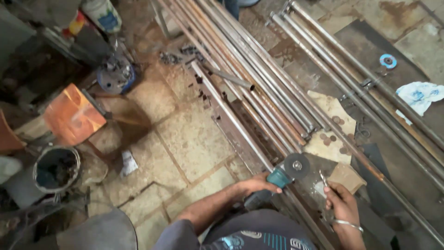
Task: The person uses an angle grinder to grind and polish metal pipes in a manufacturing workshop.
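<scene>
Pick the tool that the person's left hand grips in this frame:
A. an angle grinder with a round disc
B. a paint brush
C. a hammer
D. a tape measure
A: the left hand is closed around the teal body of an angle grinder, whose dark round disc sits over the metal rods, while the right hand holds a small metal tool.

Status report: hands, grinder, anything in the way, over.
Left hand grips angle grinder. Right hand pinches small metal piece. Grinder disc over steel tubes; wood block beside.
</scene>
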